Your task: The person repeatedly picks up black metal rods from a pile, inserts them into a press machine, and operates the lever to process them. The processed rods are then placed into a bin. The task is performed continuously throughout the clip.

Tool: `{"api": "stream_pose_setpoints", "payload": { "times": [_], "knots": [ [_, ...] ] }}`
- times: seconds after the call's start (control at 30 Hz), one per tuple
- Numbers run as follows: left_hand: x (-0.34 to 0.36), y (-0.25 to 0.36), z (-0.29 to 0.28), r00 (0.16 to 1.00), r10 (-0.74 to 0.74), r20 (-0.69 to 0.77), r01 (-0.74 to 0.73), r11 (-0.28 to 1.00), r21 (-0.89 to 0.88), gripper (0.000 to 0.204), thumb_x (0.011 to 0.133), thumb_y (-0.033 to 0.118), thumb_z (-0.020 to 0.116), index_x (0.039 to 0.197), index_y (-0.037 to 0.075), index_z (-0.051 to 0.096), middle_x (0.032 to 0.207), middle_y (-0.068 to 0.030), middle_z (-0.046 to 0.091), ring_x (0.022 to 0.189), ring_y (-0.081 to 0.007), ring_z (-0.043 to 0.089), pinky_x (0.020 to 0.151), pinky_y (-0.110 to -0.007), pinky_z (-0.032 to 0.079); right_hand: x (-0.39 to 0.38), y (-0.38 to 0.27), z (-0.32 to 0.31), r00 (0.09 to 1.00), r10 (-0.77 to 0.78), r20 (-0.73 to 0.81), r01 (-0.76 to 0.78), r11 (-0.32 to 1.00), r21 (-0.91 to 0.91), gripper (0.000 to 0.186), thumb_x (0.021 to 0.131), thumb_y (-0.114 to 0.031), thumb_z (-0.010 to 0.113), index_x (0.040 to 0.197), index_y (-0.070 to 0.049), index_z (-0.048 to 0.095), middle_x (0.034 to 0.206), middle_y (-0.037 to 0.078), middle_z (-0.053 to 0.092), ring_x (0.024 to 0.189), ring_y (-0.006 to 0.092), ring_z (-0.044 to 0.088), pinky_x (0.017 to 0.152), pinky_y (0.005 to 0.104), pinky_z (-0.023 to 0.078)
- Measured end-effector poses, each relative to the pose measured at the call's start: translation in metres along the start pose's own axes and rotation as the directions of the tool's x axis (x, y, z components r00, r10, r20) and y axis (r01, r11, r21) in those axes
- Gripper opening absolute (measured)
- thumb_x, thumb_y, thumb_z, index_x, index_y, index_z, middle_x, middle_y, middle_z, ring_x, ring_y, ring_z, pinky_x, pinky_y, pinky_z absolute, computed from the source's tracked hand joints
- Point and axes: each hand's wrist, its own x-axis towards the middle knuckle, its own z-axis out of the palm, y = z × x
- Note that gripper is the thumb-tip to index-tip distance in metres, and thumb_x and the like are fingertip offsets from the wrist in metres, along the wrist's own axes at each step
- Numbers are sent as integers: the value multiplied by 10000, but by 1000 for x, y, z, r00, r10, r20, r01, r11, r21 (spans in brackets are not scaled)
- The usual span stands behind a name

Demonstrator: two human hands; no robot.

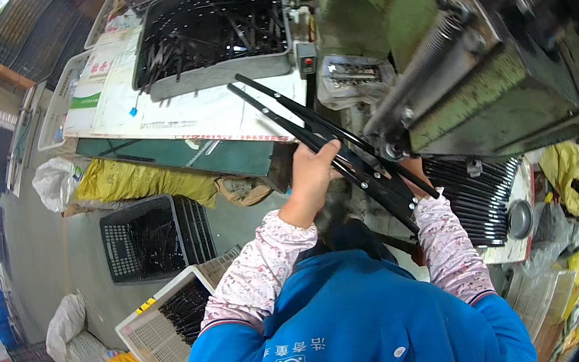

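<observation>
Clock directions are read from the left hand (314,177), with 12 o'clock straight ahead of the operator. The operator's blue jacket (349,329) lies at 6 o'clock, with a pair of patterned sleeve covers (261,264) on the forearms.

The left hand is clamped on a set of black bars (330,130), thumb laid across the top. The bars are narrow, cross one another at a shallow angle and carry silver rivets; their ends point toward 11 and 4 o'clock. The right hand (417,175) is at 3 o'clock, partly covered by the lower portion of the bars; whether its fingers are closed cannot be told.

A green machine (509,99) stands at 2 o'clock, its lower edge near the right hand. Between 3 and 4 o'clock lies a row of black rods (476,202), with a round metal dish (520,219) just beside it.

A white crate (143,330) holding dark parts is at 8 o'clock. At 1 o'clock, a plastic-lined tub (357,79) contains small metal pieces. A black crate (118,244) is at 9 o'clock.

Farther out, at 11 o'clock, a grey bin (221,76) filled with black strips (208,36) rests on a white-covered table (119,116).
</observation>
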Motion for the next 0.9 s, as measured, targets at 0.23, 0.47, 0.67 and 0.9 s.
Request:
{"api": "stream_pose_setpoints", "payload": {
  "times": [0.23,0.47,0.67,0.9],
  "knots": [
    [3,2,-38,999,2,54,2,998,-66,174,850,107,644,958,8,550,813,-75,622,651,-197,640,559,-316,536,1,19,23,994,-93,-64,85,989,-117,331,899,-198,531,1176,-21,576,1103,179,602,1006,355,563,891,415,439],
    [74,-22,-217,895,72,-441,-10,990,142,138,845,87,657,871,-33,595,725,-109,646,493,-187,605,414,-265,452,24,-21,-30,932,328,153,-352,728,588,279,891,-154,578,1106,23,579,909,197,630,854,357,600,792,393,468],
    [133,28,-273,956,102,-276,283,-58,957,483,798,436,669,876,-41,657,991,-250,648,962,-391,622,845,-434,495,38,-78,-82,970,240,-48,-199,888,414,144,886,-66,542,971,19,621,888,171,619,770,331,603,698,366,468],
    [297,174,-211,520,779,-350,225,270,936,540,861,470,583,998,-52,557,996,-245,602,928,-427,597,801,-466,485,34,-69,-88,985,169,-28,-135,865,484,89,864,-36,563,904,31,605,778,163,583,669,275,591,621,353,449]
  ]
}}
